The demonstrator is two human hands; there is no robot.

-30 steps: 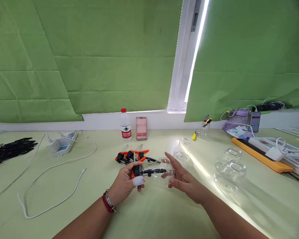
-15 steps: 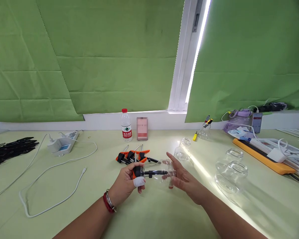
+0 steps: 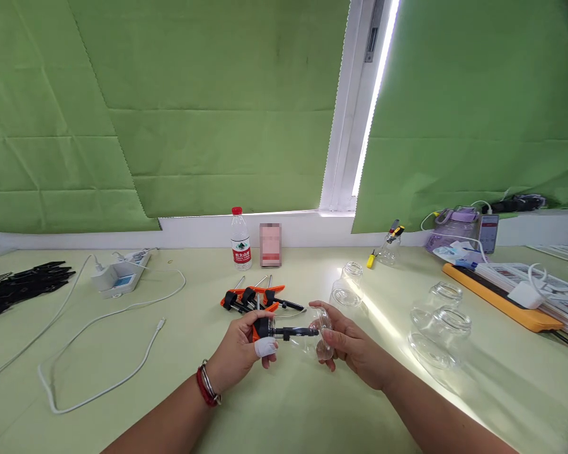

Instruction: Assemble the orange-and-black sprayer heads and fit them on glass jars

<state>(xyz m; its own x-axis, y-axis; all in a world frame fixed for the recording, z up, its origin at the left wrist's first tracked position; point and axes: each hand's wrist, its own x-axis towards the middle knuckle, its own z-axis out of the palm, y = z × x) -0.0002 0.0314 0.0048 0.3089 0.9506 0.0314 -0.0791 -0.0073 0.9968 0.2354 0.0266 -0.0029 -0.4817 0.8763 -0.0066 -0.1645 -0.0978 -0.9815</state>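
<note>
My left hand (image 3: 248, 347), with white tape round its thumb, grips a black pump head (image 3: 261, 328) with an orange lever. Its dark tube runs sideways inside a clear glass bottle (image 3: 312, 343), whose neck meets the black cap. My right hand (image 3: 348, 343) has its fingers closed around the bottle's base end. Whether the cap is threaded on the neck cannot be made out. Just beyond my hands, several similar orange-and-black pump heads (image 3: 253, 299) with thin metal spouts lie on the table.
A glass bottle (image 3: 346, 290) stands behind my right hand, and two more glass bottles (image 3: 442, 331) are farther right. At the back are a water bottle (image 3: 241, 246) and a pink box-like object (image 3: 270, 246). A power strip (image 3: 123, 277) and white cable (image 3: 118, 309) lie left.
My right hand has closed around the base of the glass bottle, its fingers drawing in. My left hand keeps its grip on the pump head, nearly in the same place.
</note>
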